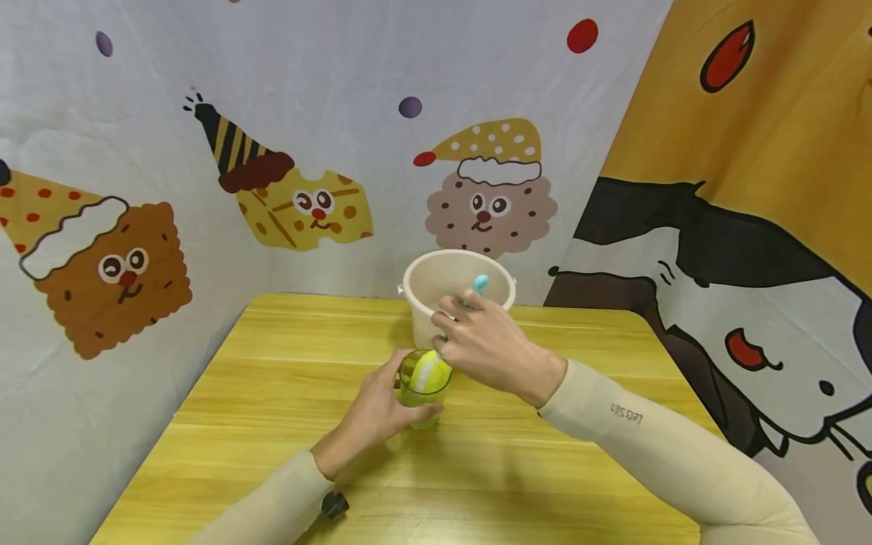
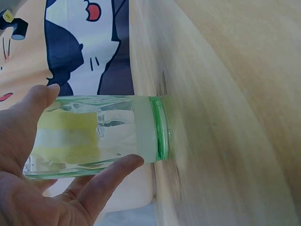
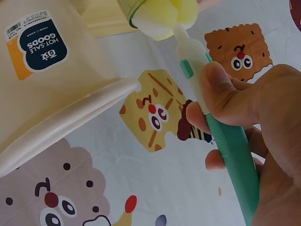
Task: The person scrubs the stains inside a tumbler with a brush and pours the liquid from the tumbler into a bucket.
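A clear greenish drinking glass (image 1: 424,412) stands upright on the table. My left hand (image 1: 373,409) holds it, thumb on one side and fingers on the other; the left wrist view shows its thick green base (image 2: 161,127) at the tabletop. My right hand (image 1: 492,344) grips the green handle (image 3: 230,155) of a sponge bottle brush. The brush's yellow and white sponge head (image 1: 432,372) is partly inside the glass, near the mouth. In the head view the handle's light blue end (image 1: 481,283) sticks up above my right fingers.
Behind the glass stands a white plastic bucket (image 1: 424,322) with a printed label (image 3: 37,44), close to my right hand. The wood-grain table (image 1: 286,356) ends at a cartoon-printed cloth (image 1: 327,91) at the back. A small dark object (image 1: 334,505) sits by my left wrist.
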### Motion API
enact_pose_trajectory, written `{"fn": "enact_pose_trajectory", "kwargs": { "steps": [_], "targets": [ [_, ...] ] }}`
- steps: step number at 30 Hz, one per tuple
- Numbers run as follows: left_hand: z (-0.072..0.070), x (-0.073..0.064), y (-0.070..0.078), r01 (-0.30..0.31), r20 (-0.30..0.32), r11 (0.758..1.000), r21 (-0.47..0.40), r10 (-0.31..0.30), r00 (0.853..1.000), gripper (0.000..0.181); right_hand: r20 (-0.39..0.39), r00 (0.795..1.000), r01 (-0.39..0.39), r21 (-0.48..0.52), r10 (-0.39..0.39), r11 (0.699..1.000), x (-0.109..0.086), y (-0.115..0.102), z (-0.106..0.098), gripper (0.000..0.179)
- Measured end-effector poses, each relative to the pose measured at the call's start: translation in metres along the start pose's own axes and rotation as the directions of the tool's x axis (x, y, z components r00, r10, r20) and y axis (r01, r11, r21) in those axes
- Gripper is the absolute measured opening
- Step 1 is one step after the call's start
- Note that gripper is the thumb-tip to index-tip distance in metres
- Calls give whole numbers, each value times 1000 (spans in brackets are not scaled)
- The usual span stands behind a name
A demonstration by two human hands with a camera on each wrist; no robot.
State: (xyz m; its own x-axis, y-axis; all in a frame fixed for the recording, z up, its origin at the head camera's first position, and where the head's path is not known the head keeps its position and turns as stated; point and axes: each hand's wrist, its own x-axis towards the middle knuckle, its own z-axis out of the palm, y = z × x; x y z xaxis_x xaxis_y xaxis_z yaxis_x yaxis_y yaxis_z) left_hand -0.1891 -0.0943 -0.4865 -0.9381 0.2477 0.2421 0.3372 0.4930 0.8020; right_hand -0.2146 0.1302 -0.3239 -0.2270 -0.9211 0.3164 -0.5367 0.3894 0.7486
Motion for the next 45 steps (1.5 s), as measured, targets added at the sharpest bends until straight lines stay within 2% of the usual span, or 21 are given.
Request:
{"fn": "enact_pose_trajectory", "kwargs": {
  "steps": [10,19,34,45],
  "targets": [
    [0,-2,-1,4,2,1000,3,-4,1000,94,17,1000,17,44,-18,999,4,5,0,16],
    [0,-2,0,3,7,1000,-6,-3,1000,94,48,999,-5,129,-1,992,5,9,0,24],
    [-1,-1,1,13,0,1000,-4,-13,1000,93,32,999,-46,154,41,987,3,3,-3,25],
    [1,-2,1,-7,-20,1000,-2,7,1000,91,44,996,-80,178,74,981,2,-2,-1,25]
  ]
}}
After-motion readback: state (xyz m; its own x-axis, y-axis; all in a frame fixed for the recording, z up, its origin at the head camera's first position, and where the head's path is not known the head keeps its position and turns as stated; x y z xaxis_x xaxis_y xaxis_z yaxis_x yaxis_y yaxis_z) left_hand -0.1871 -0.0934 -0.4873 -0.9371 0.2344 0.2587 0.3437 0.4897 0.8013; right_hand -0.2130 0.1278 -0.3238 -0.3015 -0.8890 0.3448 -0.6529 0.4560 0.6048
